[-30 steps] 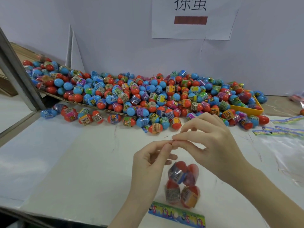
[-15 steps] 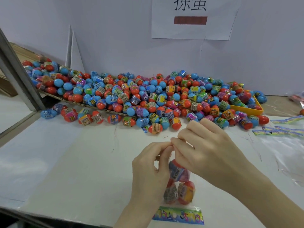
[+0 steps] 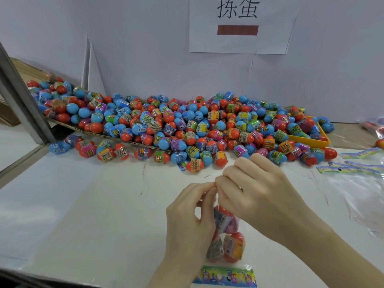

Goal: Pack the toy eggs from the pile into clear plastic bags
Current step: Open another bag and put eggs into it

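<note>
A large pile of red and blue toy eggs (image 3: 187,125) with printed wrappers lies along the back of the white table (image 3: 83,204). In front of me a clear plastic bag (image 3: 227,235) holds several eggs, its colourful header strip (image 3: 225,276) lying at the table's near edge. My left hand (image 3: 191,221) and my right hand (image 3: 253,190) pinch the bag's open top between thumbs and fingers, fingertips meeting above the eggs. The bag hangs from them, partly hidden by both hands.
A yellow tray (image 3: 311,140) sits under the pile's right end. Spare clear bags with colourful headers (image 3: 353,169) lie at the right. A grey metal post (image 3: 18,96) leans at the left. A paper sign (image 3: 239,23) hangs on the white back wall.
Both hands have drawn closer together and lower, bunching the bag's top. The bag of eggs has shifted slightly toward me, with the header strip now flatter at the near edge.
</note>
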